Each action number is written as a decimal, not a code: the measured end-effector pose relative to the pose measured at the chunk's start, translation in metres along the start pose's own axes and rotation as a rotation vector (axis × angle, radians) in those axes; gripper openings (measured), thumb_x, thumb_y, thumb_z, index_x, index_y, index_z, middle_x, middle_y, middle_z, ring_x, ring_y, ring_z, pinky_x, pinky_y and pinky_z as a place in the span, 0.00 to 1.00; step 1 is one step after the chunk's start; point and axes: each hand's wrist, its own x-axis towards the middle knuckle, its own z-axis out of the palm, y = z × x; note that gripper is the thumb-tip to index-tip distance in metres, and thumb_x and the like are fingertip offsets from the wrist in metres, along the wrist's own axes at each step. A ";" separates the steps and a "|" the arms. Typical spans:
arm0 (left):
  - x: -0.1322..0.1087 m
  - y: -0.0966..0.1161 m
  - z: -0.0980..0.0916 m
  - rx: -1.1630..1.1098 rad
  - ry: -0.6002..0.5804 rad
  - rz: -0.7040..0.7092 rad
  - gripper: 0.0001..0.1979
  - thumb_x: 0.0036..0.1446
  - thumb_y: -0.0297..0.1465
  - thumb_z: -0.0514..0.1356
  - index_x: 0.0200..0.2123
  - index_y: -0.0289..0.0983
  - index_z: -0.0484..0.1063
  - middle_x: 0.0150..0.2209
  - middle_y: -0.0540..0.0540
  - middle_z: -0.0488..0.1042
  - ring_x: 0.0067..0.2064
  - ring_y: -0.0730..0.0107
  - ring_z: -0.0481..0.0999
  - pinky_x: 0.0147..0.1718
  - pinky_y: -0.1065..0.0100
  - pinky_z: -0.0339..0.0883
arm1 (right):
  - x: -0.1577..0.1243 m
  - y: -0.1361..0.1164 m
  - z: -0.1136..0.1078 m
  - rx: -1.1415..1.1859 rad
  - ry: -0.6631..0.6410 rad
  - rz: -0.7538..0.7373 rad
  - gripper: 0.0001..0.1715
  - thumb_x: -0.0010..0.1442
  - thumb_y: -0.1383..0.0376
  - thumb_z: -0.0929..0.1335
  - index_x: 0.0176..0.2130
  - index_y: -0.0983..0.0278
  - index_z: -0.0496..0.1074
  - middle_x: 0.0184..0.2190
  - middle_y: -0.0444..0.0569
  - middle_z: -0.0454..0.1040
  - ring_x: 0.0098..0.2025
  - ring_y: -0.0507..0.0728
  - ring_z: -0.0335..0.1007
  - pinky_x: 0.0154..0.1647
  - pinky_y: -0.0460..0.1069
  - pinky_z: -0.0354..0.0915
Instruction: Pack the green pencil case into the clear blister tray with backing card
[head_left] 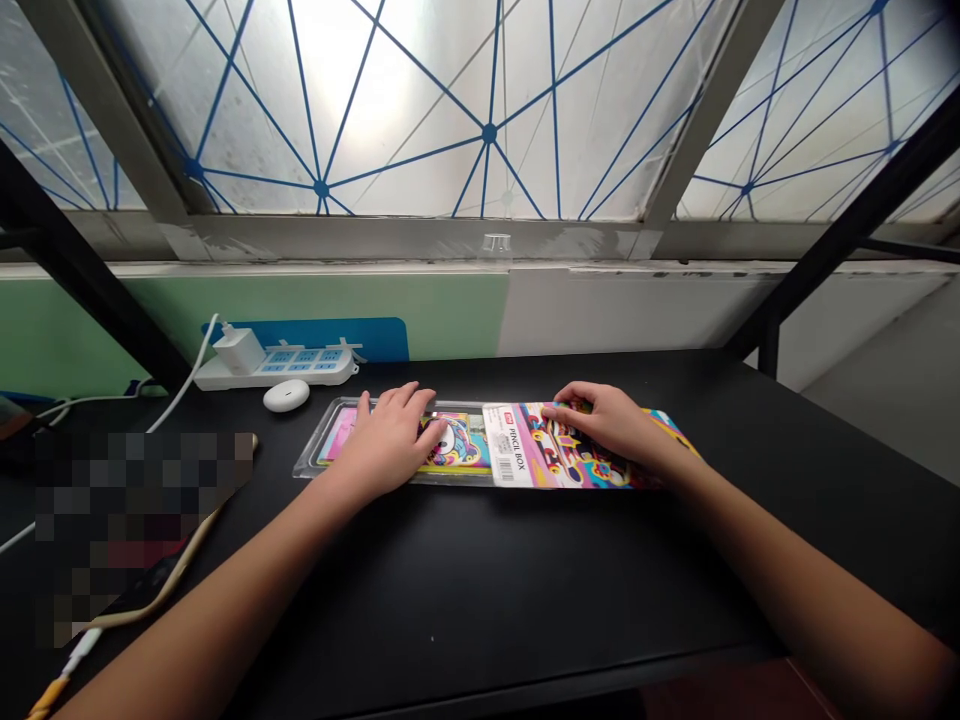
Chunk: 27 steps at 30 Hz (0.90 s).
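A clear plastic tray (327, 440) lies lengthwise on the black table, with a brightly printed pencil box (472, 440) in it. Over the tray's right part is a colourful cardboard sleeve (517, 445) printed "PENCIL BOX", with a white label and barcode. My left hand (390, 435) lies over the tray and the box, its fingers spread and palm down. On the sleeve, my right hand (607, 420) has its fingers bent at the far edge and its thumb on the printed face, gripping the card. My left hand hides the middle of the tray.
Behind the tray stand a white power strip (311, 368) with a plugged-in charger (238, 350) and a round white case (286, 396). At left lies a blurred-out device (142, 520) with cables. Black slanted frame bars (795, 230) flank the table (480, 590) near the window.
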 end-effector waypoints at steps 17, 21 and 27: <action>0.018 -0.019 -0.004 -1.174 0.401 -0.164 0.20 0.66 0.48 0.48 0.44 0.38 0.69 0.56 0.39 0.74 0.59 0.58 0.72 0.57 0.56 0.64 | 0.007 0.020 -0.008 -0.033 -0.152 -0.039 0.29 0.55 0.40 0.68 0.42 0.59 0.74 0.40 0.50 0.78 0.41 0.62 0.73 0.39 0.53 0.66; 0.019 -0.018 -0.001 -1.172 0.372 -0.178 0.27 0.67 0.51 0.39 0.47 0.39 0.66 0.58 0.39 0.74 0.60 0.59 0.72 0.57 0.56 0.65 | 0.009 0.023 -0.009 -0.026 -0.171 -0.083 0.31 0.53 0.42 0.70 0.49 0.57 0.73 0.50 0.52 0.75 0.50 0.66 0.72 0.50 0.56 0.67; 0.017 -0.014 -0.002 -1.287 0.382 -0.202 0.29 0.67 0.53 0.37 0.45 0.39 0.66 0.55 0.38 0.75 0.58 0.60 0.73 0.59 0.57 0.63 | 0.020 -0.018 0.013 -0.133 -0.218 -0.189 0.36 0.55 0.41 0.69 0.55 0.59 0.70 0.56 0.56 0.70 0.57 0.68 0.67 0.58 0.60 0.61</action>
